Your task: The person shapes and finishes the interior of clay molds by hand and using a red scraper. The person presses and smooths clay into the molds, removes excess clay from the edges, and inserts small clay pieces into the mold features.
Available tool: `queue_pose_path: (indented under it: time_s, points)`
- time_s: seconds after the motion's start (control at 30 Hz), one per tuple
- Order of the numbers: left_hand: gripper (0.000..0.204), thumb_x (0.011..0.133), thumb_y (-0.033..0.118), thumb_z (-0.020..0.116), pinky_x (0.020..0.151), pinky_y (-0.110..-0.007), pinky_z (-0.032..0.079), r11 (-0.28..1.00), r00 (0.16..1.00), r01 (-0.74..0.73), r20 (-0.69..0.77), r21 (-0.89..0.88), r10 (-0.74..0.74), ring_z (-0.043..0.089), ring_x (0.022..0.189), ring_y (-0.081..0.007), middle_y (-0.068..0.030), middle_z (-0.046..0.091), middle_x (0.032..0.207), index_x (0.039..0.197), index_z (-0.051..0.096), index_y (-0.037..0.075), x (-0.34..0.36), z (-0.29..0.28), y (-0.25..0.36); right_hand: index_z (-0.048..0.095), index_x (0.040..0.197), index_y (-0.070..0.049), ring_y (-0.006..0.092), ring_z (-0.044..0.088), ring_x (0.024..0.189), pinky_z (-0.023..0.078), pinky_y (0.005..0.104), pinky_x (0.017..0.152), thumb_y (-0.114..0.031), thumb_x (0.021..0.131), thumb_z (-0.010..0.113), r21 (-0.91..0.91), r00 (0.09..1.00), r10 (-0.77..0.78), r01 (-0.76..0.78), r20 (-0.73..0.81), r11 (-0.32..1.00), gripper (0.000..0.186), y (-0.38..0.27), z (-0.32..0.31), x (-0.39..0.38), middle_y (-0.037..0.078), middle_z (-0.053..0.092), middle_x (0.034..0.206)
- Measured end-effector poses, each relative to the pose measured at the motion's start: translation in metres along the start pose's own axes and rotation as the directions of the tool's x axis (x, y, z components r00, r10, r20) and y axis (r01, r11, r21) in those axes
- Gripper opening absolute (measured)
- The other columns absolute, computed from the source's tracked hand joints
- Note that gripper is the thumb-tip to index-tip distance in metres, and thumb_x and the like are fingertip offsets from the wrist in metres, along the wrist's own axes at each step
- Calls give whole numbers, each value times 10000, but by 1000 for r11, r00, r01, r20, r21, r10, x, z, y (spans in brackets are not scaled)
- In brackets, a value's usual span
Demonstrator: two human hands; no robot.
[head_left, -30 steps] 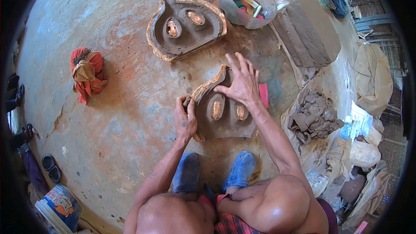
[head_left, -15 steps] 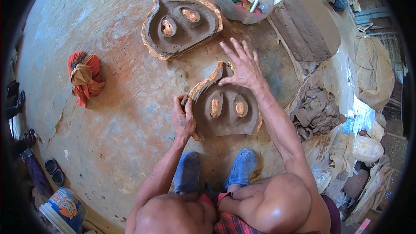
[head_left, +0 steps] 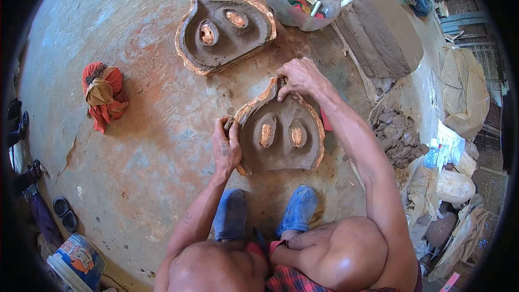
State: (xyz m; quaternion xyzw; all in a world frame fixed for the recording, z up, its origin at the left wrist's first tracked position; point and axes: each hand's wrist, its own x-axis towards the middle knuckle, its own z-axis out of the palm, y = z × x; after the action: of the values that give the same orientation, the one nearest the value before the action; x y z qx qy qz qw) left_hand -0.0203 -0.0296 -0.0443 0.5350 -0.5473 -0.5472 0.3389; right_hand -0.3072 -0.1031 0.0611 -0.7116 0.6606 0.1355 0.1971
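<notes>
A mould (head_left: 257, 155) lined with grey clay, with a crusty orange rim and two oval raised centres, lies on the floor before my feet. My left hand (head_left: 226, 146) grips its left rim, with a small dark lump at the fingertips. My right hand (head_left: 297, 78) is closed over the narrow top of the mould, thumb pressing inside the rim. A red piece (head_left: 325, 119) shows just beyond its right edge, partly behind my forearm. A second, similar mould (head_left: 226, 54) lies farther off.
A plastic tub (head_left: 279, 8) of small tools stands beside a large clay block (head_left: 382, 35). A clay heap (head_left: 398, 139) and sacks (head_left: 462, 86) line the right. A red cloth bundle (head_left: 107, 97), dark sandals (head_left: 67, 214) and a bucket (head_left: 81, 262) are on the left.
My right hand has gone from spread fingers above the mould to fingers curled over its top rim. The mould sits slightly higher and farther left in view; my left hand still holds it.
</notes>
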Motion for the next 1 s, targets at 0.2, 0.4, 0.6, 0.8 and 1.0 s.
queue_pose_path:
  time_s: [0.2,0.4,0.6,0.8,1.0]
  points:
    - [245,1072,193,604,812,-412,539,999,999,-27,-46,25,28,687,889,-256,-177,723,966,1192,610,-20,-2,-8,-7,783,1049,-97,365,717,936,551,505,833,-422,706,910,-105,986,-10,-8,-167,994,490,-18,17,-9,146,745,973]
    - [292,1088,286,614,713,-283,512,992,989,60,141,-114,-43,632,781,-103,-47,714,899,1099,679,2,5,-44,33,736,1264,-81,335,673,1089,564,434,960,-223,898,786,442,780,214,88,-588,893,396,-72,20,-95,150,687,1151]
    - [350,1137,348,513,675,-276,517,946,678,291,729,-143,-98,633,735,-99,-29,723,847,1042,688,61,-8,-73,70,686,1342,-37,349,701,1024,582,425,915,-204,920,769,570,834,-63,429,-549,701,461,-147,48,-120,173,693,1120]
    - [409,1162,380,447,649,-285,536,964,679,258,722,-65,-133,657,723,-124,-39,705,834,1124,661,33,-19,-67,73,710,1285,-30,316,697,922,578,406,812,-175,897,809,571,830,-30,409,-557,711,426,-160,48,-127,136,680,1017]
    - [405,1149,383,486,634,-290,502,970,780,215,618,-114,-100,614,687,-112,-20,647,776,1051,672,38,-13,-61,69,744,1092,-36,315,689,866,579,418,762,-178,881,801,452,740,18,392,-673,801,260,-168,51,-120,118,662,932]
